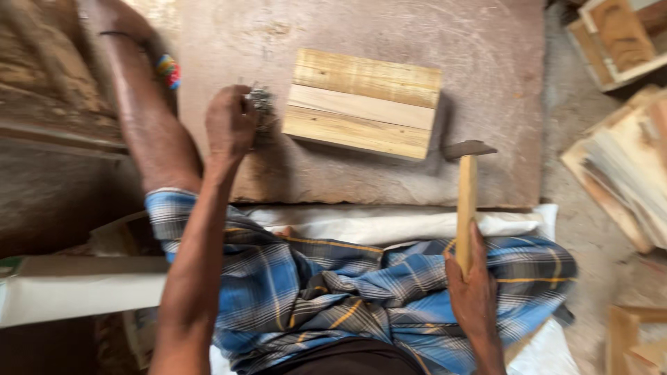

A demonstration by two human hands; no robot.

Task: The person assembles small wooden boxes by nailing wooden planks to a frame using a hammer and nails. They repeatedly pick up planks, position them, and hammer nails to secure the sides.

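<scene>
Left hand (pixel 228 125): its grip is closed round a bunch of small nails (pixel 261 99), the metal ends sticking out past the knuckles toward the panel; the bunch is blurred, so single nails cannot be counted
Why the nails are held so: judged from the pose, the fist keeps the supply right at the work, just beside the panel's left end, so one can be drawn without reaching away
Right hand (pixel 474 288): its grip is wrapped round the lower end of the hammer (pixel 466 198) handle, thumb lying along the wood
Hammer: handle upright in the view, dark metal head at the top, hanging near the panel's right near corner; whether the head touches the slab cannot be told
Why the low hold: gripping far from the head looks like a swinging hold, giving the head its full arc
Wooden panel (pixel 363 112): three boards side by side, a pale one between two yellower ones, lying flat and slightly skewed on the stone slab (pixel 486 62)
Panel relative to the grips: between the two hands, its left end just beside the nail fist, its right end near the hammer head
Slab: carries the panel in its middle, its near edge against the white sheet (pixel 361 223) over the lap
Lap: blue checked cloth (pixel 333 292) below both forearms
Right side: stacked wooden pieces (pixel 622 163) on the ground, well apart from the slab
</scene>
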